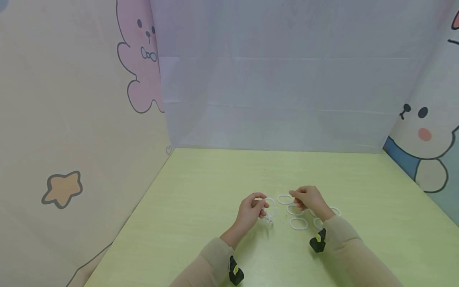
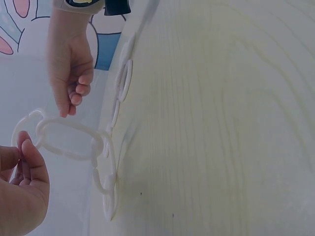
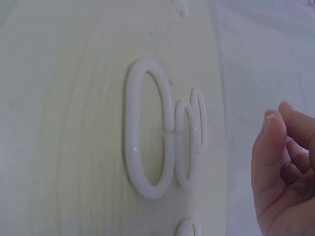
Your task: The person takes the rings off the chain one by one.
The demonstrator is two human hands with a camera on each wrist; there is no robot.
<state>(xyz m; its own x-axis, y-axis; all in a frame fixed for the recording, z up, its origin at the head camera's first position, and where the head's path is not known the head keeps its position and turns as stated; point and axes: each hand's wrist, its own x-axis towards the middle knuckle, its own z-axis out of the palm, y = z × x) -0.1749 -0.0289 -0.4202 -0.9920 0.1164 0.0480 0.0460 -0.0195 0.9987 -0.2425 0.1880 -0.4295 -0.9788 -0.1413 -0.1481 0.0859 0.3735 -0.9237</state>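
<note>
My left hand pinches a white plastic chain link between thumb and fingers, slightly above the table. In the left wrist view, another link is joined to it, and further links hang down from that one. To the right, my right hand is held over loose white oval links, its thumb and fingertips close together and nothing visible between them. Below it in the right wrist view lies a large link with a small slit in one side. Beside that are a second link and a third.
Several loose links lie on the pale yellow-green table, among them a near one and a far one. The right forearm partly covers others. A plain sheet rises behind the table, and printed cartoon sheets stand at both sides.
</note>
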